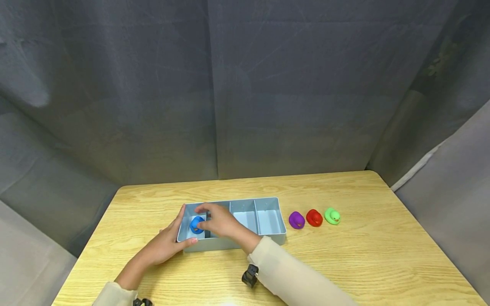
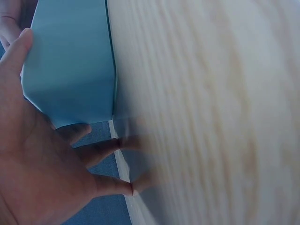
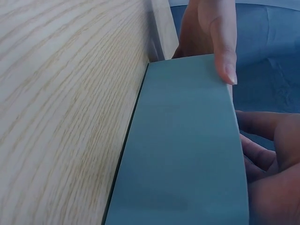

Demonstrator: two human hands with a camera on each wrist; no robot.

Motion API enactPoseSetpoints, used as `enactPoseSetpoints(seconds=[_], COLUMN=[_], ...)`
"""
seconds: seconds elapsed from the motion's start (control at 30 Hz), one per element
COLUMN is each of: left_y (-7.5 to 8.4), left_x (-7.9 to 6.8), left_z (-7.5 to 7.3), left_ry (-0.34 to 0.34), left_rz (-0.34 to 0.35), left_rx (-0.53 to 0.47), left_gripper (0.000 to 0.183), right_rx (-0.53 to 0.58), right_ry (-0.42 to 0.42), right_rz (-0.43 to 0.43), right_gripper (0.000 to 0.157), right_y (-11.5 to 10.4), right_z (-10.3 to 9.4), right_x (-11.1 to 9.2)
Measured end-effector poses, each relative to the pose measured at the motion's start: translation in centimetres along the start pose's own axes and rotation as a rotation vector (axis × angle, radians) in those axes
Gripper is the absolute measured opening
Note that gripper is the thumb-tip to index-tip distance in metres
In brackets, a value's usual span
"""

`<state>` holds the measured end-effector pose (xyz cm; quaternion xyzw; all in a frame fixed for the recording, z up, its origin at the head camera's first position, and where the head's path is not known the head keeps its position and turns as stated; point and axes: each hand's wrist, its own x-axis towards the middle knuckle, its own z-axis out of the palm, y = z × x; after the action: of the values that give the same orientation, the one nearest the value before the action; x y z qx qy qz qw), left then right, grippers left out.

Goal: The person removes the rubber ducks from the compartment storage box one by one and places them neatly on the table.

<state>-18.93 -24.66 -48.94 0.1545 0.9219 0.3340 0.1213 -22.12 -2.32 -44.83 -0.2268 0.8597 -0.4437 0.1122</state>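
Note:
A blue rubber duck [image 1: 196, 225] sits in the leftmost compartment of a grey-blue divided box [image 1: 235, 243]. My right hand [image 1: 219, 221] reaches over the box from the right, its thumb overlapping the duck and its index finger spread apart toward the back wall. Whether the thumb touches the duck I cannot tell. Around the box's left end lies my left hand [image 1: 166, 244], the thumb against the front wall and the other fingers extended along the end. The left wrist view shows those straight, splayed fingers [image 2: 101, 152] beside the box, two tips reaching the tabletop.
On the table right of the box stand a purple duck [image 1: 296, 220], a red duck [image 1: 314, 218] and a light green duck [image 1: 332, 216] in a row. The wooden table [image 1: 363, 263] ends at the back against grey curtains [image 1: 291, 127]. Curtains also hang at both sides.

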Motion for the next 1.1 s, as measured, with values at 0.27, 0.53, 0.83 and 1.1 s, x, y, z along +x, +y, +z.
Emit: enactPoseSetpoints(seconds=[0.27,0.53,0.83,1.1], left_y=[0.2,-0.1,-0.3,-0.4], left_x=[0.0,0.1,0.2,0.2], left_z=[0.0,0.3,0.4,0.4], left_ry=[0.006,0.016,0.022,0.014], left_rz=[-0.006,-0.016,-0.014,-0.011], left_rx=[-0.011,-0.001,-0.009,-0.017], left_gripper=[0.106,0.107,0.109,0.108], right_rx=[-0.050,-0.088,-0.194,-0.306], right_ry=[-0.003,0.015,0.046,0.069], right_rz=[0.013,0.011,-0.005,-0.035], right_gripper=[0.043,0.045,0.045,0.041], right_y=[0.1,0.4,0.7,0.8], right_z=[0.4,1.3,2.2,2.6], right_x=[0.4,0.8,1.2,1.5])
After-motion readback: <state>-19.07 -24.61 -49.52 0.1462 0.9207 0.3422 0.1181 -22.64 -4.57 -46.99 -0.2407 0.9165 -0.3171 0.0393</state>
